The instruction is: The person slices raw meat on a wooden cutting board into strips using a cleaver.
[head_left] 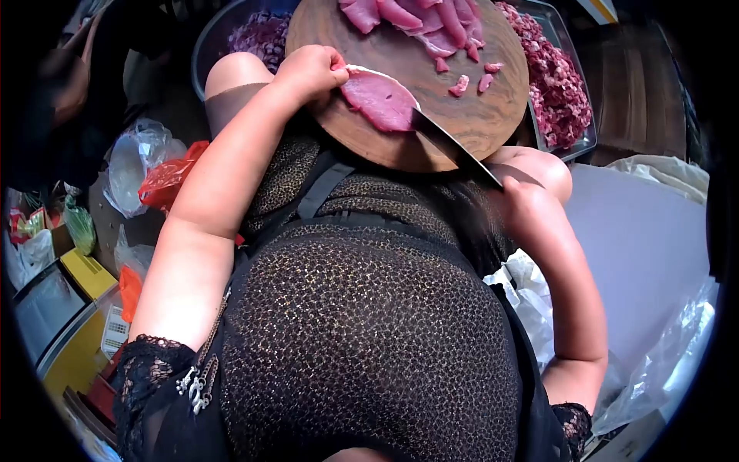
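Note:
A slice of raw meat [379, 102] with a pale fatty rim lies flat near the left front of a round wooden chopping board [469, 131]. My left hand [312, 75] pinches its left end between thumb and fingers. In my right hand [522, 202] is a knife [454, 145], gripped at the lower right of the board. The dark blade slants up to the left, and its tip touches the right end of the slice. Further back on the board lies a pile of meat slices [419, 19]. Small meat scraps [459, 85] are scattered right of the slice.
Right of the board, a clear tray [589, 138] holds chopped meat [550, 85]. Behind my left knee stands a tub [202, 58] of darker meat pieces. Plastic bags [165, 173] lie on the left, near a yellow and grey scale-like machine [65, 308]. A pale flat surface [623, 231] is at right.

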A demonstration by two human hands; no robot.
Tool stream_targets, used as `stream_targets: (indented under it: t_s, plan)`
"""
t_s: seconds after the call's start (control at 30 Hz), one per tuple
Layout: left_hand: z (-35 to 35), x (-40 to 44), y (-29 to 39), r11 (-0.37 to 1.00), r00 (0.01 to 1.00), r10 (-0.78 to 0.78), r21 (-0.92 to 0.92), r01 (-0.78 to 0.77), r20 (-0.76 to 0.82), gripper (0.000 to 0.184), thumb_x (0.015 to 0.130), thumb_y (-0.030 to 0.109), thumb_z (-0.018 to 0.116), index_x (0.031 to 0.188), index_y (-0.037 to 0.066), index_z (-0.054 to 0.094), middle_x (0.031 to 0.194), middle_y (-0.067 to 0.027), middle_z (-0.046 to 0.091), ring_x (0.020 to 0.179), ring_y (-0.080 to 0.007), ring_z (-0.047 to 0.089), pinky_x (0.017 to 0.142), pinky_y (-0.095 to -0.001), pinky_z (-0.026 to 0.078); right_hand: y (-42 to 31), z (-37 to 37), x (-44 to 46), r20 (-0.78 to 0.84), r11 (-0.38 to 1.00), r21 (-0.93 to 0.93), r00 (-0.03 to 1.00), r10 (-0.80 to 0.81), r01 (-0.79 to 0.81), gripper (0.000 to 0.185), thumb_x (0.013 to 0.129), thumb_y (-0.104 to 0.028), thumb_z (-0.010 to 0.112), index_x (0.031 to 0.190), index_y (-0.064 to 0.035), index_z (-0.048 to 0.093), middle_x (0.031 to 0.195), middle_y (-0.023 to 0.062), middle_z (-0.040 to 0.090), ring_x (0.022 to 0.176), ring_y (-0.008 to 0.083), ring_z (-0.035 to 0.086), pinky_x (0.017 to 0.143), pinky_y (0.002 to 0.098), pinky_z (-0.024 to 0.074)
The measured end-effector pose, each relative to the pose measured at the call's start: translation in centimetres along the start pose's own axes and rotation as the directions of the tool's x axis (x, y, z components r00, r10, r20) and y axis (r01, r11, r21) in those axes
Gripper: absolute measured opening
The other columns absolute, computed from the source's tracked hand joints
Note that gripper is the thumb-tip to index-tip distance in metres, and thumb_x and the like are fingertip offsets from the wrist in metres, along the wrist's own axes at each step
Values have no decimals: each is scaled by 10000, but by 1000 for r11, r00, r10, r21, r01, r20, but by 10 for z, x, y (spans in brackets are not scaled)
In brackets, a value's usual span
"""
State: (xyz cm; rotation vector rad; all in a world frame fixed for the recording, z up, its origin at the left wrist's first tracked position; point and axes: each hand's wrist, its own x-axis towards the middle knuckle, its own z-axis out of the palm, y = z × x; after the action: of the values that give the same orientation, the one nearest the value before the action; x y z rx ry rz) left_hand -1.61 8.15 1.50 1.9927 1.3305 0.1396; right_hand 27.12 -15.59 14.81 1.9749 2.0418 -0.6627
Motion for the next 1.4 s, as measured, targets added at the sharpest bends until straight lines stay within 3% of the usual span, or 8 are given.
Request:
stream_targets:
  t_s: [0.1, 0.2, 0.27, 0.53, 0.6, 0.73, 1.07, 1.4]
  plan:
    - [0, 0, -1, 1000, 1000, 10, -28, -10, 6, 192, 793, 221, 691, 860, 41, 685, 728, -42, 668, 650, -133, 636, 607, -304, 507, 3, -27, -23, 55, 983, 46, 983, 174, -177, 239, 911, -232, 624, 860, 1, 640, 738, 236, 628, 738, 422, 629, 669, 498, 495]
    - [1, 0, 4, 972, 997, -12, -234, 29, 77, 165, 820, 198, 712, 861, 56, 638, 768, -13, 658, 678, -89, 621, 587, -255, 503, 20, 1, -11, -341, 974, 207, 940, -12, 87, 281, 914, -250, 625, 826, 15, 651, 744, 239, 639, 743, 404, 643, 689, 473, 503]
    - [0, -12, 22, 765, 985, 37, -639, 81, 169, 155, 840, 161, 710, 906, 68, 605, 805, -10, 653, 697, -78, 623, 590, -216, 509, 21, 9, 14, -250, 966, 253, 961, 121, -56, 303, 920, -266, 617, 842, 25, 647, 766, 248, 641, 768, 414, 638, 706, 478, 498]
    - [-49, -30, 114, 729, 867, 494, -515, -451, -61, 85, 862, -10, 644, 938, 15, 617, 898, -30, 681, 859, -83, 641, 745, -227, 534, 40, 36, 52, -252, 872, 424, 893, 372, -244, 372, 948, -317, 570, 887, 43, 638, 829, 276, 649, 832, 444, 632, 762, 493, 489]
    - [-45, -36, 105, 710, 723, 690, -165, -685, -32, 83, 835, -24, 652, 903, 17, 628, 895, -48, 685, 863, -91, 644, 751, -246, 534, 44, 44, 52, -205, 821, 535, 912, 354, -199, 352, 946, -300, 566, 896, 42, 634, 828, 275, 650, 828, 441, 632, 759, 483, 491]
    - [16, -45, 34, 686, 707, 680, 170, -707, 195, 120, 806, 40, 688, 913, 59, 638, 955, -87, 693, 897, -300, 673, 802, -386, 539, 41, 43, 37, -185, 766, 611, 905, 383, -199, 320, 947, -269, 561, 909, 41, 629, 825, 272, 647, 821, 441, 628, 750, 474, 491]
    - [64, -32, 47, 589, 559, 808, 266, -763, -187, 209, 807, 172, 724, 981, 61, 692, 1086, -108, 651, 990, -303, 623, 889, -393, 504, 1, 51, 44, -582, 975, 205, 811, 54, 83, 179, 918, -201, 601, 1030, -78, 667, 841, 149, 702, 749, 317, 686, 636, 431, 554]
    - [90, -18, 56, 715, 657, 699, 250, -653, -282, 412, 824, 190, 698, 1216, 85, 631, 1189, -101, 610, 1094, -306, 576, 963, -409, 482, -1, 41, 65, -503, 990, 32, 858, -102, 136, 89, 881, -140, 615, 922, -61, 613, 704, 110, 636, 644, 291, 662, 554, 414, 531]
